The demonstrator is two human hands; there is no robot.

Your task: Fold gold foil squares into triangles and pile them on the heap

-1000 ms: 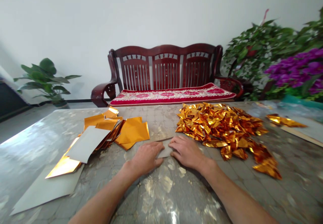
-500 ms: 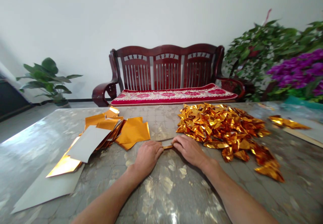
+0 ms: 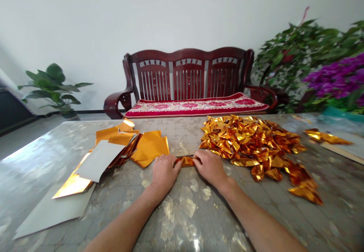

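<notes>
On a grey mottled table top [image 3: 57, 149], beside a large heap of crumpled shiny gold foil pieces [image 3: 250, 146], the left hand [image 3: 164, 172] and right hand [image 3: 207, 168] pinch opposite ends of a narrow folded gold foil strip [image 3: 187, 162] lying on the table between them.

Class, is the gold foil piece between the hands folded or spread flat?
Folded: the gold foil piece lies as a narrow band between the left hand and right hand.
</notes>
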